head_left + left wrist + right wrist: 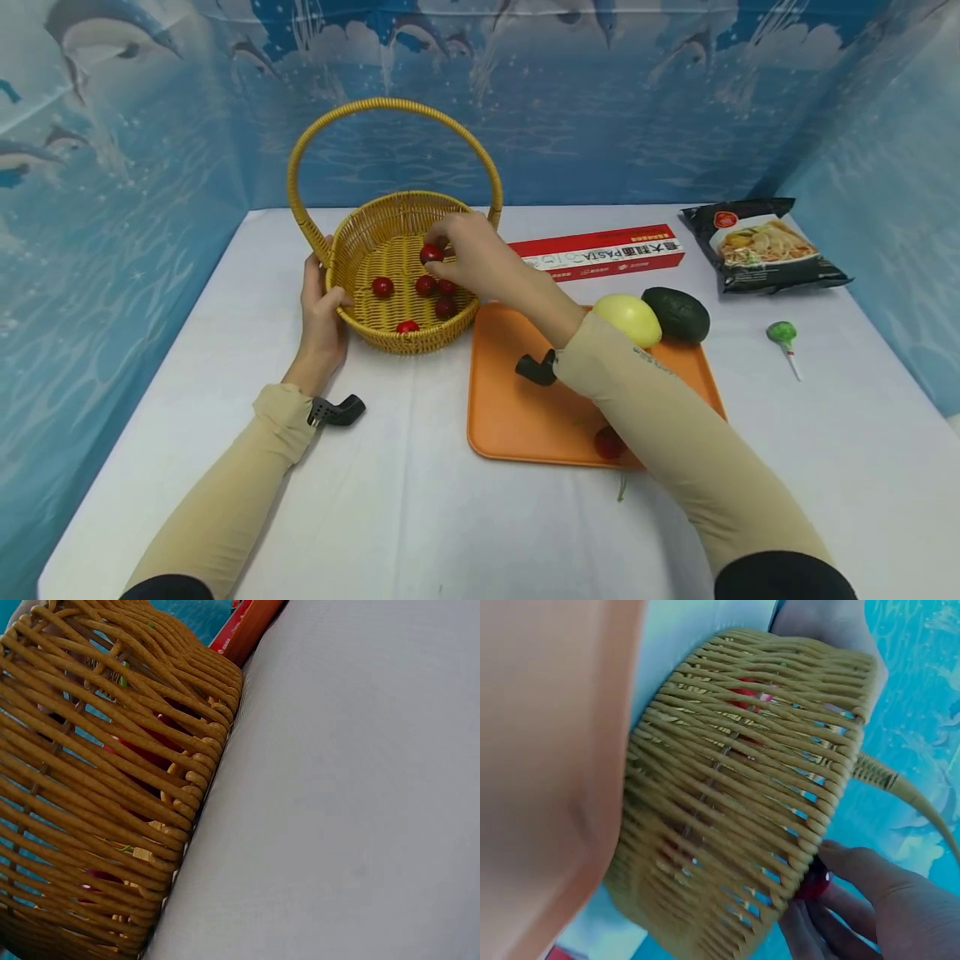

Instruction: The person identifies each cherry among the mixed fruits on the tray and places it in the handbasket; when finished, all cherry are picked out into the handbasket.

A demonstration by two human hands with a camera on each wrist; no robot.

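On the far left, your left hand (321,312) holds the side of the yellow woven basket (397,340). Its fingers are curled on the rim, with the thumb over the top. The basket sits on the white counter (390,467), its big round handle (386,103) standing up. Five small red fruits (382,287) lie inside on the bottom.

Next comes your right hand (472,254), over the right side of the basket. Its fingers are pinched on one more red fruit (431,253) – it is up above the others.

To the right is the orange tray (525,417), partly under your right sleeve (660,417). A red fruit near its front edge (609,442) peeks out beside the sleeve. Behind the tray is a long red and white pasta box (596,252). On the tray's back part, a yellow fruit (628,320) sits beside a dark green avocado (677,315).

Farthest right are a black noodle bag (765,246) and – in front of it – a green-topped stick (782,333).
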